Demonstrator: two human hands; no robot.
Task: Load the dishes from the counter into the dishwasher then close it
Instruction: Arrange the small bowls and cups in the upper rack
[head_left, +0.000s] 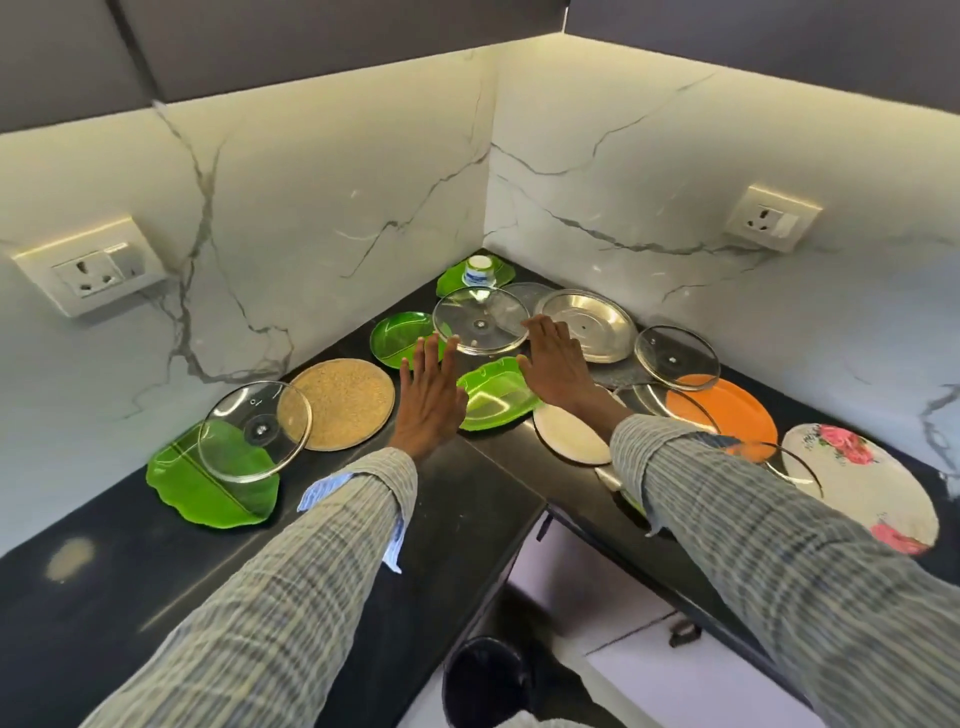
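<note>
A clear glass lid (480, 322) lies at the centre of the frame in the corner of the dark worktop (156, 561), overlapping a round green plate (397, 338) at its left and a steel plate (589, 325) at its right. Both arms reach forward to it. The left hand (428, 400) is flat with its fingers straight and slightly spread, the fingertips at the lid's lower left rim. The right hand (553, 358) also lies flat with fingers extended, its fingertips at the lid's right rim; whether either hand actually touches the glass cannot be told.

Below the lid a leaf-shaped green plate (498, 395) sits between the two wrists. The right sleeve (727, 499) hides part of a white plate (569, 434), an orange plate (727, 410) and a floral plate (857, 478). A second glass lid (675, 356) rests above the orange plate.

At the left, a brown round mat (345, 402), another glass lid (254, 431) and a large green leaf plate (208, 488) crowd the worktop. Bare worktop shows at the lower left, and the front edge runs diagonally at the lower centre.
</note>
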